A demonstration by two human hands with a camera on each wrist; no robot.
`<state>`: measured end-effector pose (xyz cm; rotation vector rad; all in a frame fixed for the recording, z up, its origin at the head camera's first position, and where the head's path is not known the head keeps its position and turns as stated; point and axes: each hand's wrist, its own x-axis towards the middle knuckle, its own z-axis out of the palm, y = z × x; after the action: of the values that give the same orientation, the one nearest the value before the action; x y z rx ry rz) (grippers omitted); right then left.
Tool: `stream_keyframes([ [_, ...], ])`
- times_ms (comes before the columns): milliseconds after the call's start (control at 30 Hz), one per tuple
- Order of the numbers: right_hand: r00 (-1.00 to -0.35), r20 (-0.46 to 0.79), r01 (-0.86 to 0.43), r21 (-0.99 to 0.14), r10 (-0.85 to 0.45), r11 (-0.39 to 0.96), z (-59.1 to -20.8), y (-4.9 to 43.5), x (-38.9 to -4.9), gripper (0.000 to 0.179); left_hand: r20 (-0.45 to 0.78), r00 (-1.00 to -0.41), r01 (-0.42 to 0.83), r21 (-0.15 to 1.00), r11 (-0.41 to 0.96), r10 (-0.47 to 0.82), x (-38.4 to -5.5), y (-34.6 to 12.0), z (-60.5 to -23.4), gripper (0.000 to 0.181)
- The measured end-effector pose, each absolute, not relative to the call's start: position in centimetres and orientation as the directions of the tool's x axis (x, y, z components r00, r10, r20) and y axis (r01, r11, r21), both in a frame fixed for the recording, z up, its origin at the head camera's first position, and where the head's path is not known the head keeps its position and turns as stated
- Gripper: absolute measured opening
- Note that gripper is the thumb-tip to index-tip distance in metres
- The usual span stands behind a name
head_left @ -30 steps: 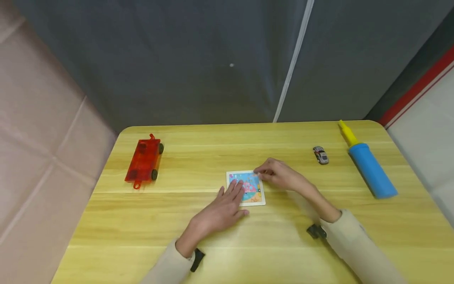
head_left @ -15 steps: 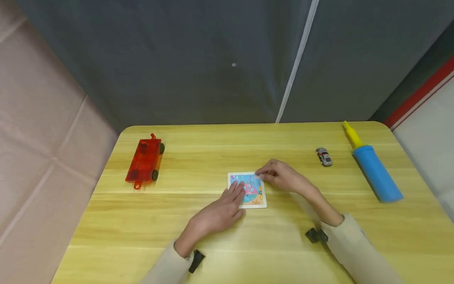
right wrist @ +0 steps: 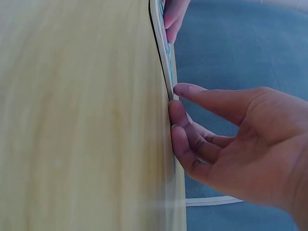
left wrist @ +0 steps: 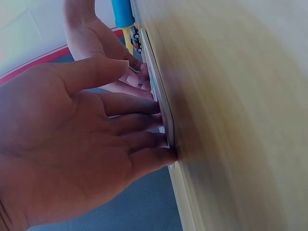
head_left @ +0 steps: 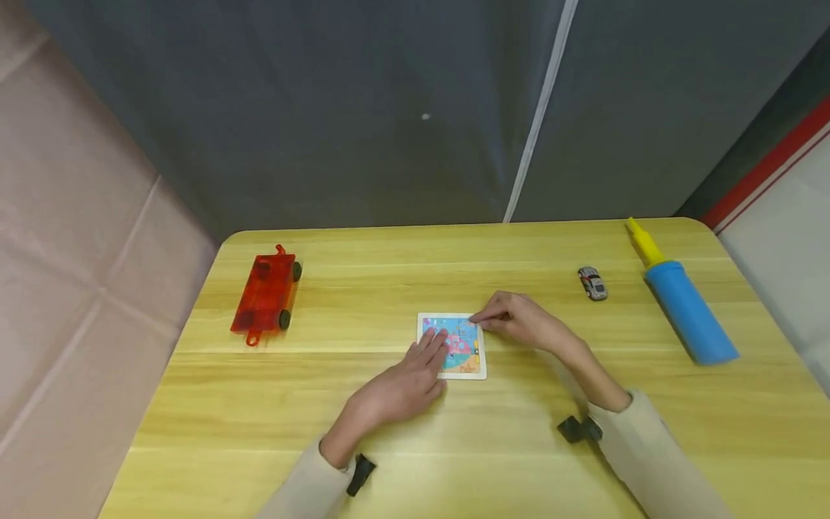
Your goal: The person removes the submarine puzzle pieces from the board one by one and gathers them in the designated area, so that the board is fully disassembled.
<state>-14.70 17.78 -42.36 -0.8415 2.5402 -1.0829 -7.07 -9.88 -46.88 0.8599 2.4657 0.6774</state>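
Note:
A small square picture puzzle [head_left: 463,364] with a white border and a blue, pink and sand-coloured sea scene lies flat on the wooden table. My left hand [head_left: 400,386] rests on its left part with straight fingers, covering some of the picture. In the left wrist view, the fingertips of the left hand [left wrist: 91,130] meet the puzzle's surface. At the far right corner, my right hand [head_left: 521,321] pinches with thumb and curled forefinger. The right wrist view has the thumb of the right hand [right wrist: 240,130] on the corner of the puzzle [right wrist: 162,50], with the other fingers bent below.
On the left of the table [head_left: 324,288] stands a red see-through toy cart [head_left: 262,294] with black wheels. A small silver toy car [head_left: 593,283] is at the right, beside a blue hand pump [head_left: 690,311] with a yellow nozzle. A dark curtain hangs behind.
Both hands stay on the puzzle almost unmoved; the left thumb has drawn slightly closer to its fingers. The head view has shifted a little.

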Motion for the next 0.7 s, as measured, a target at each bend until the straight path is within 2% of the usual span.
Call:
stream_keyframes([
  [167,-0.815,-0.018,-0.379,-0.739,-0.58,0.556,-42.5,17.2,-14.6,0.017,-0.239,-0.718,0.442,0.57,0.693,0.654,-6.8,-9.6,-46.3,0.068],
  [400,-0.843,-0.064,-0.343,-0.7,-0.534,0.626,-42.3,15.7,-13.8,0.008,-0.276,-0.716,0.444,0.53,0.723,0.641,-6.0,-8.8,-42.5,0.063],
  [600,-0.857,-0.04,-0.35,-0.687,-0.513,0.637,-42.2,15.5,-13.5,0.018,-0.228,-0.725,0.463,0.538,0.705,0.65,-6.8,-9.5,-46.8,0.068],
  [700,-0.845,-0.021,-0.373,-0.691,-0.534,0.619,-42.2,15.7,-13.6,0.021,-0.217,-0.724,0.483,0.518,0.706,0.655,-7.0,-9.6,-47.6,0.069],
])
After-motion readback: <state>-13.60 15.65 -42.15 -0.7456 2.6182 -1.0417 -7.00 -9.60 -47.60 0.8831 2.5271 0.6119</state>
